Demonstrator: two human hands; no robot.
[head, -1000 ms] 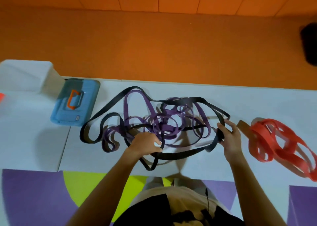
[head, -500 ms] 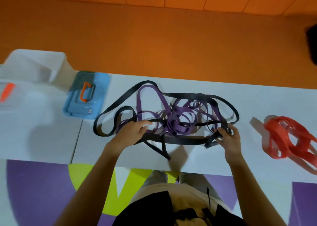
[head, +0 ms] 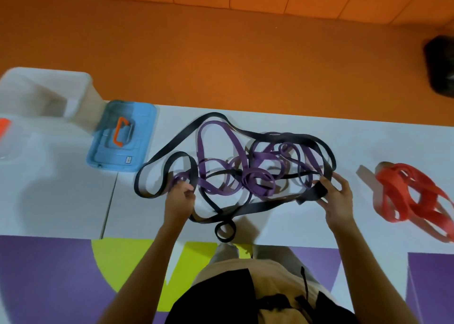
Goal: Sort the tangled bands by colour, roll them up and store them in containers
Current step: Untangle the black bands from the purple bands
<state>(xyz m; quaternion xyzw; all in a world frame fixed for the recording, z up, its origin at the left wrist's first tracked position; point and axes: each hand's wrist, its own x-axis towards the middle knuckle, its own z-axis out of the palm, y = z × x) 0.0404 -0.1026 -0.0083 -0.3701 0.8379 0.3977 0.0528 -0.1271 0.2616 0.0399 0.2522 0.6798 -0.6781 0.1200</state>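
A tan garment [head: 270, 278] shows below, with black cloth [head: 216, 299] over it. A thin black cord [head: 304, 283] hangs on the tan. The left hand [head: 180, 197], right hand [head: 337, 198] and forearms are bare.

White table [head: 290, 225] with one seam on the left, orange floor [head: 221, 65] behind it, purple and yellow mat [head: 49, 279] at its near edge, dark blurred object [head: 441, 65] far right.

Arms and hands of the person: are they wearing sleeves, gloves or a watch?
No. The left arm and right arm show no sleeves right down to the picture's edge. The left hand and right hand wear no gloves, and no watch, bracelet or ring shows.
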